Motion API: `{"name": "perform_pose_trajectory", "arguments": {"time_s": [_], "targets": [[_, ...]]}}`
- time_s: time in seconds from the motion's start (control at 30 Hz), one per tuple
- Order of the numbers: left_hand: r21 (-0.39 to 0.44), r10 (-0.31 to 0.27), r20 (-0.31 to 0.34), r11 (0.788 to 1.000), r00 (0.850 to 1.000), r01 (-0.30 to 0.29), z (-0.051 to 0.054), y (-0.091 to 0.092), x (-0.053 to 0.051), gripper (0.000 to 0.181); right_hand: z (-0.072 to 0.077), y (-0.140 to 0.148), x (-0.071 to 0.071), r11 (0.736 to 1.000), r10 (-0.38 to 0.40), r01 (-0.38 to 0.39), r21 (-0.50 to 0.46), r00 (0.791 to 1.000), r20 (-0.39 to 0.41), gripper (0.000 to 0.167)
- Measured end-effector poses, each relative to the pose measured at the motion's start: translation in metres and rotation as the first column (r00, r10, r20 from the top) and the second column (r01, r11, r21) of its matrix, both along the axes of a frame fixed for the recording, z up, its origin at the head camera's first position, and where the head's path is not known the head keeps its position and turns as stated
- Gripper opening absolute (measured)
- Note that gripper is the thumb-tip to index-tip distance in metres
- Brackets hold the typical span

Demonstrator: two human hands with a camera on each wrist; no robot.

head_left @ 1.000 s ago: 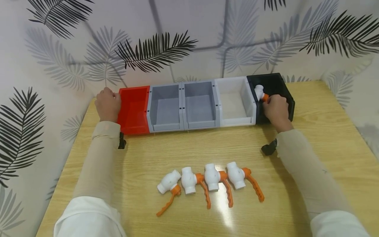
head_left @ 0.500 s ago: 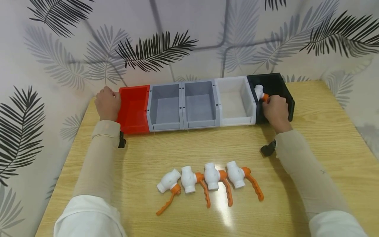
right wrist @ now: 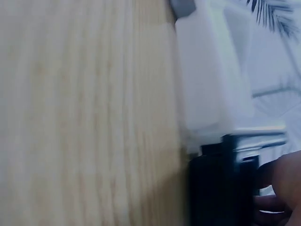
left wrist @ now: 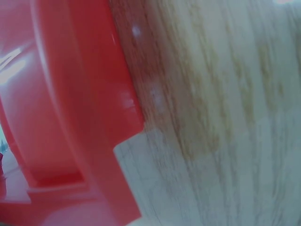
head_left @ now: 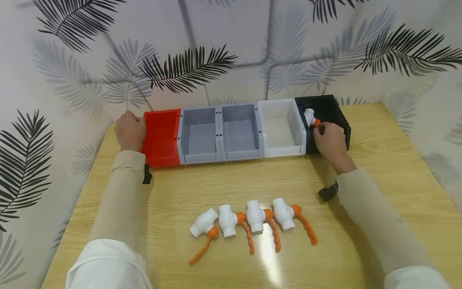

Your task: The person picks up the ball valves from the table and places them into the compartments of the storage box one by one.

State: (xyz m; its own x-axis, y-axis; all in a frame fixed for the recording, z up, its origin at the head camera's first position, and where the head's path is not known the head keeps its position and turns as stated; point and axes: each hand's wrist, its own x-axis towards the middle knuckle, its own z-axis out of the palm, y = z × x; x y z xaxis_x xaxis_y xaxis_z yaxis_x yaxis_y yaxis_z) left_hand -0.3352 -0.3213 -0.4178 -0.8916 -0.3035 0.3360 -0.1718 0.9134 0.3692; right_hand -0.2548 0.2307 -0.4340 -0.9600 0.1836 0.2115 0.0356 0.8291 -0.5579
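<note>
Valve (head_left: 309, 115), white with an orange neck, is pinched now by the curled fingers (head_left: 322, 127) of the right hand (head_left: 331, 140), inside the black bin (head_left: 326, 107), close to the white bin (head_left: 278, 128). Over at the other end, the left hand (head_left: 130, 130) is set, curled, by the red bin (head_left: 162, 138); whether its rim is gripped cannot be told. Up front, four similar valves (head_left: 227, 220) are lined up across the bench (head_left: 231, 182).
</note>
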Motion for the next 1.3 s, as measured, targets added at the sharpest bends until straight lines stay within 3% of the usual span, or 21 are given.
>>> {"name": "perform_pose_trajectory", "arguments": {"time_s": [0.23, 0.53, 0.87, 1.3], "targets": [[-0.005, 0.006, -0.008, 1.000, 1.000, -0.006, -0.001, -0.001, 0.002, 0.027, 0.016, 0.001, 0.037, 0.994, 0.101, -0.102, -0.040, 0.994, -0.030, 0.028], [-0.010, 0.010, -0.001, 1.000, 1.000, -0.010, 0.004, 0.001, 0.006, 0.026, 0.026, 0.014, 0.087, 0.978, 0.211, -0.210, -0.017, 0.973, 0.099, 0.026], [-0.003, -0.006, 0.003, 1.000, 1.000, 0.006, 0.005, 0.002, 0.005, 0.027, 0.028, 0.015, 0.122, 0.954, 0.298, -0.296, -0.051, 0.907, 0.298, 0.031], [0.003, -0.010, 0.003, 1.000, 1.000, 0.010, 0.006, 0.003, 0.009, 0.026, 0.017, -0.001, 0.150, 0.909, 0.404, -0.408, -0.081, 0.818, 0.410, 0.027]]}}
